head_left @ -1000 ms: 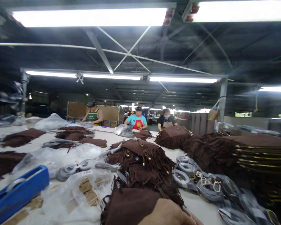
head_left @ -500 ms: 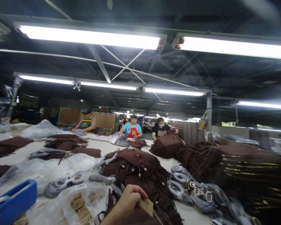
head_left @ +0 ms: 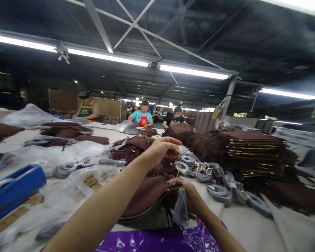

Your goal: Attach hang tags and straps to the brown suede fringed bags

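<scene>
My left hand (head_left: 164,150) is raised above the bag, its fingers curled together. A tan tag seems to be in them, mostly hidden, and a thin string hangs below. My right hand (head_left: 190,197) is closed on the zipped edge of a brown bag (head_left: 144,199), near its end. Beside that hand hangs a tassel (head_left: 181,210) in grey wrapping. The bag lies tilted toward me over a shiny purple plastic sheet (head_left: 144,239). Behind the left hand is a heap of brown fringed bags (head_left: 132,147).
Coiled straps (head_left: 212,175) in grey wrapping lie to the right, before a tall stack of brown bags (head_left: 254,150). A blue tape dispenser (head_left: 15,192) and clear plastic bags (head_left: 76,182) are at left. Three co-workers, one in a red apron (head_left: 143,121), are across the table.
My left hand has risen from the bag with the tag. My right hand has come into view, holding the bag's edge. The view has tipped down, showing the purple sheet.
</scene>
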Demonstrator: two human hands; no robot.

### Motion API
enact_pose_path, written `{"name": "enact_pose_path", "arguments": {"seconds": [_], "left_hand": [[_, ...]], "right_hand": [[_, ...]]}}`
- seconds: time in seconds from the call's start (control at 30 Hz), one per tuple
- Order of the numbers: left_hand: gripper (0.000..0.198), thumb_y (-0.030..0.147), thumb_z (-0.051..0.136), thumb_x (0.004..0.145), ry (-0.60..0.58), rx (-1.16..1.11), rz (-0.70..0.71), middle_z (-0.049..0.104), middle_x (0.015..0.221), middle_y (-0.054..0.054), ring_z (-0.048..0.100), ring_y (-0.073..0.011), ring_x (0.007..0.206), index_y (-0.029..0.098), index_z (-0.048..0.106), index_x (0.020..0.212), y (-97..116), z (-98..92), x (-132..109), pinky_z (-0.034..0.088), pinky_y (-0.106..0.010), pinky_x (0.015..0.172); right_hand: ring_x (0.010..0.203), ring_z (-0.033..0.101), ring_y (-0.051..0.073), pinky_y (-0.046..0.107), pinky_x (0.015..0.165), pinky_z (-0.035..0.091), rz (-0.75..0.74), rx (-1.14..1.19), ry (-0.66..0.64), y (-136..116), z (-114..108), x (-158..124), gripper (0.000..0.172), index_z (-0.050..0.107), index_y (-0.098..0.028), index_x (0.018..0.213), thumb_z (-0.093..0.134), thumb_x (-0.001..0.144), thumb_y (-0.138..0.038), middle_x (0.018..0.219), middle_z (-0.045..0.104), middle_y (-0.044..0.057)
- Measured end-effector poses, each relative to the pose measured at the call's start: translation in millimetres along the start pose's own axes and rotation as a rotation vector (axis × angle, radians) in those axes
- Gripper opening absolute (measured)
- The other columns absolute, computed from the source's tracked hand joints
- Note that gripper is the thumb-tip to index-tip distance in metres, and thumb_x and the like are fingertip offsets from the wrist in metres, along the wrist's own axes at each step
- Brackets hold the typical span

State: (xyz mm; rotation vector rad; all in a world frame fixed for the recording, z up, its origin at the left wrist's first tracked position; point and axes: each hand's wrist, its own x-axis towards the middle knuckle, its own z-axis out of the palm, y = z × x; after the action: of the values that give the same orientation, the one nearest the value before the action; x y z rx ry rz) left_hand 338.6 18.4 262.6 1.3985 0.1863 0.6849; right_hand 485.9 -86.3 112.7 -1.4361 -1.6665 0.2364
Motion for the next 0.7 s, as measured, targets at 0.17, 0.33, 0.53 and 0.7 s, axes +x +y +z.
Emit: {"name": "enact_pose_path", "arguments": {"seconds": [0.17,0.33,0.53,0.7], "left_hand": [[0.088,0.031,0.065,0.084,-0.141,0.448,0.009,0.044,0.144,-0.019,0.051,-0.0252,0.126,0.018,0.011,0.153,13.4,-41.0,-45.9,0.045,-0.037,0.096],[0.073,0.022,0.073,0.067,0.027,1.327,-0.090,0.060,0.129,-0.014,0.057,-0.0293,0.116,0.014,0.049,0.135,-30.4,-89.1,-101.8,0.045,-0.034,0.093],[0.015,0.016,0.054,0.080,0.238,1.504,-0.048,0.070,0.089,-0.004,0.063,-0.0190,0.085,0.017,0.067,0.089,-10.6,-126.0,-98.2,0.044,-0.024,0.073],[0.012,0.024,0.057,0.083,0.321,1.578,0.034,0.067,0.085,-0.003,0.058,-0.0182,0.081,0.016,0.065,0.088,49.1,-134.8,-87.6,0.041,-0.024,0.070]], "right_hand": [[0.070,0.063,0.024,0.033,0.066,0.050,0.107,0.025,0.150,-21.8,-10.4,55.6,0.021,0.069,-0.018,0.072,0.053,0.070,-0.032,0.068,0.070,0.003],[0.072,0.059,0.022,0.030,0.066,0.047,0.102,0.068,0.259,-39.0,-29.7,97.4,0.022,0.070,-0.019,0.082,0.062,0.064,-0.029,0.072,0.069,0.001],[0.069,0.064,0.022,0.030,0.063,0.051,0.065,0.269,0.271,-64.3,-47.0,119.5,0.023,0.069,-0.018,0.082,0.072,0.062,-0.031,0.071,0.072,0.002],[0.061,0.068,0.024,0.033,0.054,0.055,0.042,0.481,0.279,-78.6,-51.4,123.1,0.024,0.065,-0.020,0.072,0.077,0.061,-0.038,0.065,0.071,0.004]]}}
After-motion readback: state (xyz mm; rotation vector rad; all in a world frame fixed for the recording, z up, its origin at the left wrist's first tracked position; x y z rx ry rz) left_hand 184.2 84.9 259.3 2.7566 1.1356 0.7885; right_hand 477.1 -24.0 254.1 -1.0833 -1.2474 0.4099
